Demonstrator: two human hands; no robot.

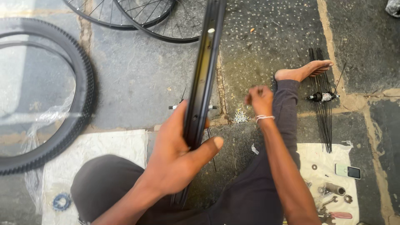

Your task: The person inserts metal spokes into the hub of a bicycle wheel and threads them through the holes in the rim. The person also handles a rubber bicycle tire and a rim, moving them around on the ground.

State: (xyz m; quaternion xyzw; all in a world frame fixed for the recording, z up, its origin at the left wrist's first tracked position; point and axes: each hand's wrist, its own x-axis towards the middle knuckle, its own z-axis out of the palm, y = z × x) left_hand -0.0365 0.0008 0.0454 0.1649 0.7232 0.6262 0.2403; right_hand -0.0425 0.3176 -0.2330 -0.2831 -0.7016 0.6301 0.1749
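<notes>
Left hand (179,154) grips black rim (203,79) upright. Right hand (259,100), right of rim, pinched shut, maybe on a spoke; blurred. Nipples pile (240,116) just below.

Black rim (203,79) at twelve o'clock, black knobby-treaded tyre (81,83) at nine, grey stone floor (137,75), white cloth (321,156) at four

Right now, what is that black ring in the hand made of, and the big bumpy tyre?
The black rim gripped by the left hand looks like painted or anodised metal: thin, stiff, with a smooth glossy sheen. The tyre lying on the stone floor looks like matte black rubber, with knobbly tread along its edge.
</notes>
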